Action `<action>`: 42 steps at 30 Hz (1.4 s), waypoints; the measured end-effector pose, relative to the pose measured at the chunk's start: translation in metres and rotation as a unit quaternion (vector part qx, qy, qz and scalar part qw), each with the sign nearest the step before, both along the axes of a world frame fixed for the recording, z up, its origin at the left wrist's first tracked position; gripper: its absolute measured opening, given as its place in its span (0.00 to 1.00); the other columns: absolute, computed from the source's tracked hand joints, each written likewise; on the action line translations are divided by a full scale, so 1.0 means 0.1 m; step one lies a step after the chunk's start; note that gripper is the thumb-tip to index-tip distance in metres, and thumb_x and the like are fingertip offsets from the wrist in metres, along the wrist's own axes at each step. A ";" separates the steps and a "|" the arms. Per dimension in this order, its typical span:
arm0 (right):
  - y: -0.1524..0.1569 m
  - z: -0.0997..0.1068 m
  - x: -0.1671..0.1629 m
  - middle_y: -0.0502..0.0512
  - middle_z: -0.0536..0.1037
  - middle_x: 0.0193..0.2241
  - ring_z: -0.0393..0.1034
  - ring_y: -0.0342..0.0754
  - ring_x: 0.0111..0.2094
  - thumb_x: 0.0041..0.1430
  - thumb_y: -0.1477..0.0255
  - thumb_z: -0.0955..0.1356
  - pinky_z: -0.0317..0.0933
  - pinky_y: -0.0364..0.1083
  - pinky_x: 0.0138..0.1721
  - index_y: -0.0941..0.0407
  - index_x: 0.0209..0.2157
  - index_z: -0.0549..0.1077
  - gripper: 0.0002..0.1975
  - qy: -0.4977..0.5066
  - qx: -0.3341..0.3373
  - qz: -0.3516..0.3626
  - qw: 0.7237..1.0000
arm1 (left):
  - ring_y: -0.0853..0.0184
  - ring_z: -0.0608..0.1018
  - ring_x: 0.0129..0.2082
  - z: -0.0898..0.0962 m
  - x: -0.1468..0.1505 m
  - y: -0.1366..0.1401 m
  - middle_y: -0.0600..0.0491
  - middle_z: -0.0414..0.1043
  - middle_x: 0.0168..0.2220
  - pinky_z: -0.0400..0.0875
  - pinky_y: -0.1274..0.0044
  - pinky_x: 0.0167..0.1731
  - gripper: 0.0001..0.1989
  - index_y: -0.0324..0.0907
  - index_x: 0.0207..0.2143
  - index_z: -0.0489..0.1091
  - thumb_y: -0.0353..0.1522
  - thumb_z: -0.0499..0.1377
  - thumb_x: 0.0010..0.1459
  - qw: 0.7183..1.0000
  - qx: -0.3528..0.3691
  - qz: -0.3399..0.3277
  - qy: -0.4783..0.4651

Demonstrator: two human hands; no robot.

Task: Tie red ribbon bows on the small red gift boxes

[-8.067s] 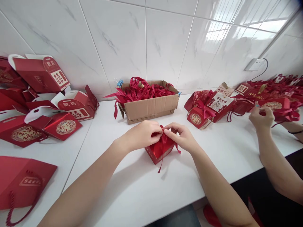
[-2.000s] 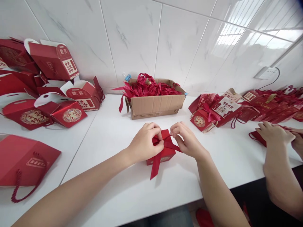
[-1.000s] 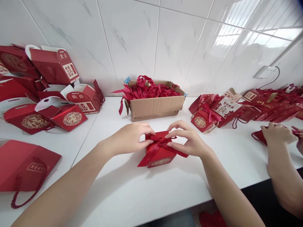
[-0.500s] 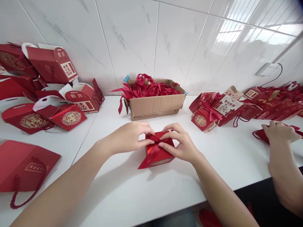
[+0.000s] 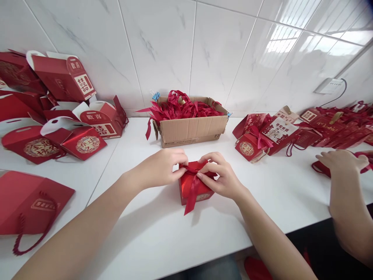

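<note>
A small red gift box (image 5: 186,190) stands on the white table in front of me, with gold print low on its near side. Red satin ribbon (image 5: 191,196) crosses its top, and one tail hangs down over the near side. My left hand (image 5: 164,167) is closed at the box's left top edge, thumb and fingers pinching ribbon. From the right, my right hand (image 5: 220,175) pinches the ribbon near the middle of the top, its fingers curled. The fingers partly hide the ribbon's crossing.
Behind stands a cardboard box (image 5: 192,130) full of red ribbons. Red gift boxes (image 5: 84,146) are piled at left, near a red bag (image 5: 32,206) with a rope handle. A ribboned box (image 5: 247,147) and other packages sit at right, where another person's hand (image 5: 342,161) rests over a red item.
The ribbon tail has swung rightward and now hangs more steeply over the near side. My left fingers have shifted slightly on the ribbon. At right, the other person's hand has opened out.
</note>
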State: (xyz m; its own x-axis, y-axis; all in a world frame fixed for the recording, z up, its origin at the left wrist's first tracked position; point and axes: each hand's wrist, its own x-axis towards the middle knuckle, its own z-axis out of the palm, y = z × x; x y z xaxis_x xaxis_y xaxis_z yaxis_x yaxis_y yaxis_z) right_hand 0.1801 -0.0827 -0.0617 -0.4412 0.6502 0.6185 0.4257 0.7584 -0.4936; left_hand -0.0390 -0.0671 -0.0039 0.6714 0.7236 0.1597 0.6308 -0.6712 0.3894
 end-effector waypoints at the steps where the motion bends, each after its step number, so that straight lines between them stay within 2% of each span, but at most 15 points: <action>1: 0.00 0.01 0.02 0.57 0.73 0.39 0.65 0.51 0.42 0.58 0.75 0.68 0.65 0.53 0.42 0.54 0.29 0.73 0.04 -0.003 -0.002 0.001 1.000 | 0.69 0.71 0.28 0.00 0.00 0.00 0.53 0.71 0.30 0.64 0.76 0.28 0.09 0.42 0.28 0.72 0.29 0.53 0.56 1.000 0.001 0.000 0.002; 3: 0.02 0.04 0.10 0.58 0.73 0.41 0.65 0.52 0.44 0.58 0.73 0.69 0.65 0.54 0.44 0.52 0.36 0.74 0.03 -0.015 -0.014 0.006 1.000 | 0.68 0.72 0.28 0.01 -0.01 0.00 0.53 0.71 0.30 0.64 0.76 0.28 0.09 0.42 0.29 0.72 0.29 0.52 0.57 1.000 0.000 0.003 0.007; 5: 0.03 0.07 0.21 0.59 0.72 0.44 0.66 0.53 0.46 0.57 0.71 0.70 0.65 0.55 0.47 0.52 0.43 0.72 0.11 -0.024 -0.031 0.018 0.999 | 0.68 0.72 0.29 0.02 -0.01 -0.01 0.53 0.72 0.31 0.64 0.76 0.29 0.09 0.42 0.30 0.72 0.30 0.52 0.57 1.000 -0.006 0.006 0.012; 7: 0.05 0.09 0.33 0.59 0.72 0.44 0.67 0.53 0.46 0.57 0.71 0.70 0.65 0.55 0.48 0.52 0.47 0.70 0.15 -0.028 -0.048 0.033 0.998 | 0.67 0.72 0.30 0.04 -0.01 -0.01 0.53 0.72 0.32 0.65 0.76 0.30 0.09 0.43 0.31 0.72 0.31 0.52 0.57 1.000 -0.014 0.004 0.016; 10: 0.09 0.08 0.46 0.58 0.74 0.39 0.70 0.50 0.40 0.57 0.74 0.68 0.67 0.52 0.42 0.53 0.45 0.70 0.13 -0.042 -0.062 0.043 0.996 | 0.66 0.74 0.32 0.07 -0.03 -0.02 0.54 0.74 0.36 0.66 0.76 0.32 0.08 0.45 0.35 0.72 0.33 0.53 0.57 0.999 -0.026 0.007 0.020; 13: 0.13 0.04 0.49 0.56 0.75 0.35 0.71 0.48 0.36 0.58 0.76 0.66 0.68 0.50 0.38 0.54 0.41 0.71 0.09 -0.044 -0.060 0.051 0.996 | 0.65 0.75 0.37 0.09 -0.06 -0.03 0.53 0.73 0.42 0.68 0.76 0.37 0.13 0.48 0.45 0.71 0.34 0.54 0.57 1.000 -0.029 0.010 0.006; 15: 0.14 0.02 0.48 0.56 0.76 0.34 0.72 0.49 0.35 0.59 0.76 0.65 0.68 0.50 0.37 0.54 0.39 0.72 0.07 -0.032 -0.049 0.053 0.997 | 0.64 0.74 0.39 0.10 -0.07 -0.04 0.53 0.71 0.44 0.68 0.75 0.39 0.16 0.49 0.47 0.70 0.35 0.54 0.56 0.999 -0.037 -0.005 -0.004; 18: 0.13 0.01 0.43 0.56 0.77 0.33 0.72 0.49 0.35 0.59 0.77 0.65 0.68 0.49 0.36 0.54 0.37 0.72 0.06 -0.007 -0.028 0.041 0.999 | 0.63 0.72 0.42 0.10 -0.01 -0.08 0.52 0.68 0.44 0.68 0.73 0.43 0.13 0.48 0.42 0.72 0.33 0.56 0.54 0.998 -0.039 -0.013 -0.036; 21: 0.11 0.01 0.37 0.55 0.76 0.32 0.71 0.48 0.33 0.59 0.77 0.64 0.67 0.49 0.35 0.54 0.36 0.71 0.06 0.008 -0.028 0.035 0.999 | 0.62 0.70 0.45 0.02 0.15 -0.14 0.50 0.67 0.44 0.67 0.70 0.46 0.08 0.45 0.35 0.73 0.36 0.56 0.55 0.994 -0.027 0.028 -0.101; 24: 0.09 0.01 0.32 0.54 0.75 0.29 0.69 0.46 0.30 0.59 0.77 0.63 0.65 0.47 0.32 0.55 0.34 0.70 0.05 0.017 -0.036 0.028 0.999 | 0.61 0.69 0.44 -0.12 0.31 -0.19 0.50 0.68 0.44 0.68 0.69 0.44 0.09 0.43 0.31 0.73 0.39 0.60 0.53 0.989 -0.011 0.056 -0.133; 27: 0.08 0.00 0.29 0.52 0.72 0.26 0.65 0.44 0.27 0.59 0.77 0.62 0.62 0.46 0.29 0.55 0.31 0.68 0.05 0.025 -0.028 0.014 0.999 | 0.61 0.69 0.42 -0.23 0.39 -0.21 0.50 0.70 0.40 0.69 0.68 0.42 0.04 0.43 0.28 0.71 0.33 0.58 0.53 0.986 0.022 0.070 -0.147; 30: 0.08 -0.01 0.28 0.51 0.69 0.24 0.63 0.44 0.26 0.58 0.78 0.62 0.59 0.45 0.27 0.55 0.29 0.67 0.06 0.027 -0.010 0.013 1.000 | 0.61 0.70 0.42 -0.27 0.39 -0.20 0.51 0.71 0.38 0.69 0.68 0.43 0.04 0.43 0.26 0.70 0.31 0.57 0.53 0.984 0.029 0.078 -0.157; 36: 0.08 -0.05 0.29 0.50 0.65 0.22 0.59 0.44 0.24 0.54 0.80 0.61 0.56 0.44 0.24 0.54 0.27 0.64 0.07 0.022 0.043 0.010 0.999 | 0.60 0.70 0.44 -0.31 0.37 -0.17 0.51 0.72 0.39 0.69 0.67 0.45 0.05 0.43 0.23 0.69 0.31 0.58 0.51 0.985 -0.008 0.078 -0.152; 42: 0.11 -0.07 0.34 0.50 0.64 0.23 0.58 0.44 0.25 0.54 0.81 0.62 0.56 0.45 0.25 0.54 0.28 0.64 0.08 0.018 0.054 0.005 0.998 | 0.61 0.70 0.45 -0.36 0.39 -0.17 0.51 0.72 0.40 0.69 0.67 0.46 0.05 0.43 0.23 0.68 0.31 0.59 0.50 0.984 -0.018 0.072 -0.159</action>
State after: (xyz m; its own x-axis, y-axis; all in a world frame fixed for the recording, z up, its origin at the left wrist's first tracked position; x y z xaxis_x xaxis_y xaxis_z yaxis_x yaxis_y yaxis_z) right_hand 0.2145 -0.0717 -0.0691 -0.4226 0.5742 0.7012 0.4015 0.8122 -0.4232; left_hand 0.0003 -0.0838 -0.0400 0.4812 0.8167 0.3184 0.5605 -0.5660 0.6046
